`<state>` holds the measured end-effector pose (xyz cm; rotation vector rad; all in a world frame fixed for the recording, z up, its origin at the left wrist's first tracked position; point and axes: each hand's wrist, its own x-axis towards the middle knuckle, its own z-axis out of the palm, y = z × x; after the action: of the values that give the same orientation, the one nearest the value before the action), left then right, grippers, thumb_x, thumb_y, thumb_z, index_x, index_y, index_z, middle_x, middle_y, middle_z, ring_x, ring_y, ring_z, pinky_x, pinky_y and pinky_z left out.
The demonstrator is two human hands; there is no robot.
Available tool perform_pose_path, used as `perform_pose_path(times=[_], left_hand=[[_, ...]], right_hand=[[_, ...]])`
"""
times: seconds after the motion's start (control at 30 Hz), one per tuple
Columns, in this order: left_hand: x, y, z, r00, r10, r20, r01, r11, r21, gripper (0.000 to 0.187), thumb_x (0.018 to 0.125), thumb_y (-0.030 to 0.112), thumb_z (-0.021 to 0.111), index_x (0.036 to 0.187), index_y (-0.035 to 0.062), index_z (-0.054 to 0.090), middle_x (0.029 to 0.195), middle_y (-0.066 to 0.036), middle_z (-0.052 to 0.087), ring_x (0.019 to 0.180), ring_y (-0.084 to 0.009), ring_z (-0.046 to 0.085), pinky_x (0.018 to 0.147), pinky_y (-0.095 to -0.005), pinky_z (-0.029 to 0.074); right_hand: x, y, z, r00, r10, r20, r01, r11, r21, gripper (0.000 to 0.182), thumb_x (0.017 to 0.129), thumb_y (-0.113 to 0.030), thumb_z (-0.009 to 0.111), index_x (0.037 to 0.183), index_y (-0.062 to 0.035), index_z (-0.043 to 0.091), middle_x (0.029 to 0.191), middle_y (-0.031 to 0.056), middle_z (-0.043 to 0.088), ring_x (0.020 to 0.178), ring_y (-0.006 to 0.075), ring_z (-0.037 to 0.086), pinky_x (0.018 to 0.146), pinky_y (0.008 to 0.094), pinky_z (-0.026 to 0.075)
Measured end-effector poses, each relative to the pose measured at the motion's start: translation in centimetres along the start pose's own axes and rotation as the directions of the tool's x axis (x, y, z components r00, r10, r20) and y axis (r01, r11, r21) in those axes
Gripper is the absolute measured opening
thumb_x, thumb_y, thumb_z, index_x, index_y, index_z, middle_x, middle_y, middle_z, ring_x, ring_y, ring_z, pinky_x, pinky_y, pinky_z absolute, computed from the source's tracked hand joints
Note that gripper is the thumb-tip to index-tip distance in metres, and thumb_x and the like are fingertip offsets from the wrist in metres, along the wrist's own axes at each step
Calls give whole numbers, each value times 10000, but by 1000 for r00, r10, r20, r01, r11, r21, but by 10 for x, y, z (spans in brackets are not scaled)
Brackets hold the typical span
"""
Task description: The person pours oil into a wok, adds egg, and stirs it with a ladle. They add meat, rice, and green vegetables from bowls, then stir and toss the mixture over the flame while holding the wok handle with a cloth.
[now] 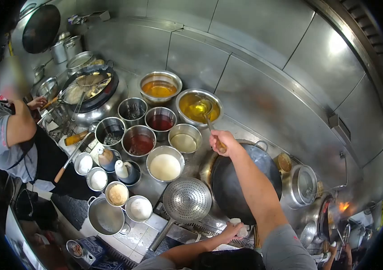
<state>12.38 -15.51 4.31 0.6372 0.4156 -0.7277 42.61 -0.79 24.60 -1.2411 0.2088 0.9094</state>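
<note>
from where i stand, the nearest thing is the left hand [231, 232], fingers closed on a whitish cloth [242, 230] at the near rim of the big dark wok [228, 184]; the cloth likely guards the skin from hot metal. just left of the wok lies a round strainer [187, 197], its handle pointing back toward the body, which looks handy for a quick grab. beyond the strainer's left side, small cups of white powder [98, 179] and a cup of tan powder [117, 193] cluster beside a two-handled pot [106, 220], low and close, probably because pinches from them are wanted often. farther in, the right hand [224, 142] reaches across the wok, wrapped around the wooden grip of a ladle [208, 121], whose cup dips in the yellow oil of a wide bowl [192, 93]; the long handle seems meant to keep knuckles clear of the liquid. tubs of red sauce [139, 141] and a pot of milky liquid [165, 167] crowd the steel tabletop [238, 131] next to that bowl, all uncovered, perhaps so a scoop goes straight in. past them, at the far left, a co-worker [7, 137] stands by another wok [110, 92].
</note>
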Motion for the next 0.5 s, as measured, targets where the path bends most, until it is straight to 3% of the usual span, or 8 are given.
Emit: perform_pose_path(times=[0.03, 0.2, 0.3, 0.37, 0.5], left_hand=[[1, -1, -1, 1000, 1, 18, -1, 1000, 3, 595, 888, 328, 640, 1265, 35, 286, 1238, -152, 460, 1087, -308, 572, 803, -494, 573], [-2, 7, -3, 996, -7, 89, 6, 1000, 10, 539, 887, 272, 641, 1271, 62, 326, 1246, -107, 455, 1081, -268, 572, 821, -491, 581], [-16, 20, 3, 1000, 1, 27, -3, 997, 77, 489, 893, 280, 623, 1264, 75, 378, 1215, -82, 482, 1073, -245, 565, 826, -480, 577], [-17, 16, 1, 992, 70, 100, -77, 995, 70, 418, 908, 285, 604, 1235, 83, 439, 1134, -64, 525, 1054, -233, 563, 836, -463, 575], [-9, 12, -1, 997, 35, 68, -40, 997, 63, 372, 935, 291, 567, 1224, 74, 478, 1106, -88, 546, 1024, -254, 581, 825, -461, 583]], right_hand=[[-1, -5, 0, 998, 58, 34, -61, 994, 95, 256, 993, -217, 436, 786, -68, 451, 563, 8, 451, 454, 120, 436, 403, 236, 398], [-20, -3, -4, 991, 43, 125, -73, 964, 254, 261, 986, -229, 454, 796, -50, 448, 555, -20, 438, 448, 87, 436, 410, 211, 394], [-34, 4, -12, 986, -33, 166, -31, 930, 367, 227, 979, -217, 473, 875, -17, 450, 558, -34, 444, 448, 70, 444, 410, 203, 392], [-44, 9, -19, 977, -62, 204, -40, 888, 458, 218, 974, -196, 490, 966, 15, 436, 580, -42, 457, 457, 56, 460, 410, 197, 392], [-74, 14, -30, 962, -86, 259, -71, 838, 542, 256, 966, -182, 518, 1029, 48, 423, 633, -23, 484, 470, 54, 483, 411, 195, 397]])
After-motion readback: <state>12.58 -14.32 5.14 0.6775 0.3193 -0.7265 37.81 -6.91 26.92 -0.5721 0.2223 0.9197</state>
